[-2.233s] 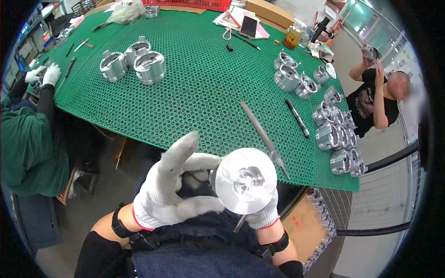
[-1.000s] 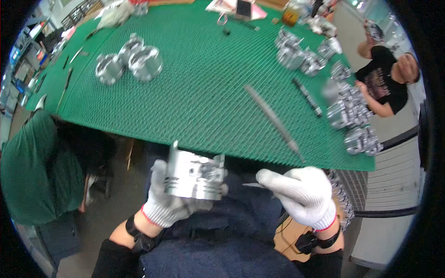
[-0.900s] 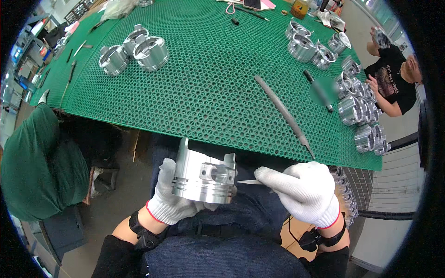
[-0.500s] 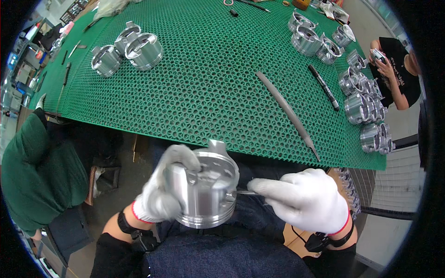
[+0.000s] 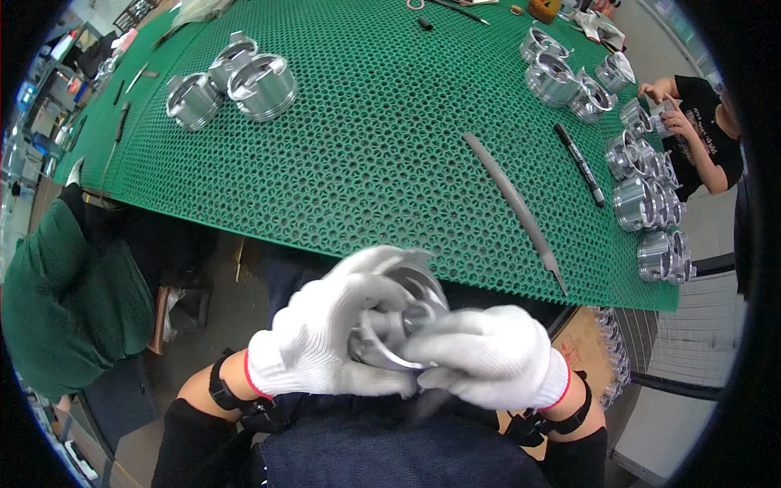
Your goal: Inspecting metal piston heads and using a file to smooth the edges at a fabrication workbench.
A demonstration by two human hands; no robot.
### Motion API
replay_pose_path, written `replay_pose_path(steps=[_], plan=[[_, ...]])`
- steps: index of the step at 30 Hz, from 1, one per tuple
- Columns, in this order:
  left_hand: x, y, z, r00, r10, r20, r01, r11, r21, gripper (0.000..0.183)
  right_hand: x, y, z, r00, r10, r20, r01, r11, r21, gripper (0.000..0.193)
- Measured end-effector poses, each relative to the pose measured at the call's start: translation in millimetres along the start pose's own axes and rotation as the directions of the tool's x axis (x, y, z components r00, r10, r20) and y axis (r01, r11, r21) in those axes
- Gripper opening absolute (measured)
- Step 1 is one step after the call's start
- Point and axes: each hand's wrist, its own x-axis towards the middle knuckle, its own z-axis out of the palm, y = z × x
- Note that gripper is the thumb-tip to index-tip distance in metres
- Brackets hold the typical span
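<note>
Green mat [image 5: 366,163] with metal pistons [image 5: 263,88], file [image 5: 517,202], black marker [image 5: 579,165]

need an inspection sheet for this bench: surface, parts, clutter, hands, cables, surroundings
surface: green mat with a pattern of holes, on the bench
job's things: silvery piston in the hands, off the mat; three similar pistons at the left, more grouped pistons along the right
clutter: long file and black marker lying on the mat
hands: both gloved; left hand curled round the piston, right hand at its edge; blur hides whether the right holds a tool
cables: nothing clearly seen
surroundings: person in green at left, person in black at right, cardboard below the mat's right end
</note>
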Motion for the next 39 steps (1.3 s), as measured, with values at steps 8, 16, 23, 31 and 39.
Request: replay_pose_path(steps=[8,16,23,31,39], plan=[[-9,-7,30,0.901,-0.299,0.313,0.325,-0.012,-0.946,0.091,22,8,-10,0.831,0.367,-0.418,-0.168,0.882,0.441,0.041],[-12,1,21,0.885,-0.409,0.223,0.241,-0.008,-0.970,0.105,-6,-30,-25,0.951,-0.029,-0.309,-0.152,0.824,-0.545,0.042],[-3,30,-1,0.764,-0.633,0.125,0.440,0.369,-0.818,0.072,-14,-12,-31,0.984,0.146,-0.100,-0.122,0.969,0.213,0.031],[1,21,-18,0.877,0.475,-0.068,-0.396,0.796,0.458,0.067,-36,33,-5,0.767,0.624,0.148,-0.455,0.367,0.811,0.044],[-5,8,-4,0.943,0.208,-0.260,-0.274,0.928,-0.251,0.061,-34,37,11,0.672,0.739,0.039,-0.424,0.342,0.838,0.041]])
